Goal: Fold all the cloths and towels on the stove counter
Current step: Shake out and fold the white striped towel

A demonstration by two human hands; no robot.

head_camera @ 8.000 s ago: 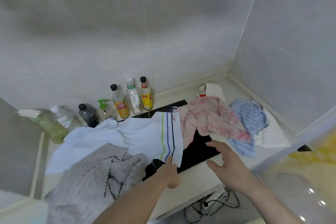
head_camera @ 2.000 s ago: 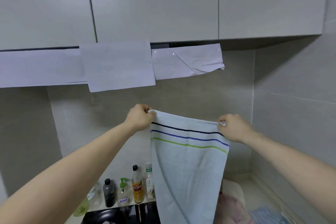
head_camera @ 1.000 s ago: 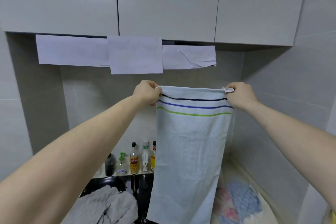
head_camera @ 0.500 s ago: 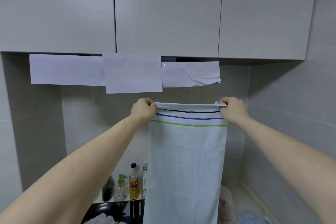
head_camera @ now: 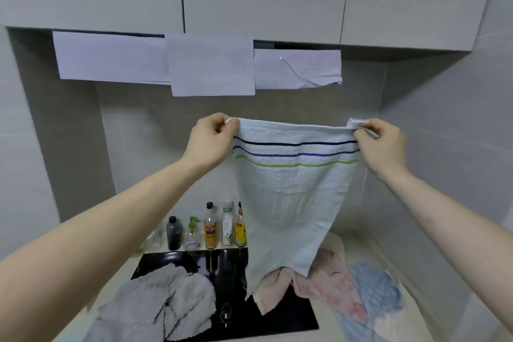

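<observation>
You will find nothing here that can be read. The bottles lined up against the wall carry labels: an orange-red one on the amber bottle, a white one with green and dark marks on the clear bottle, a yellow one on the bottle partly behind the towel, and a blue strip on the pump bottle. Their print is too small and blurred. The paper sheets hanging under the cabinets look blank to you.

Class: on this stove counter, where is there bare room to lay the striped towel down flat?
Bare counter shows behind the pink cloth, by the wall. Bare stove glass lies between grey towel and pink cloth. Elsewhere is crowded: cloths, bottles.
</observation>
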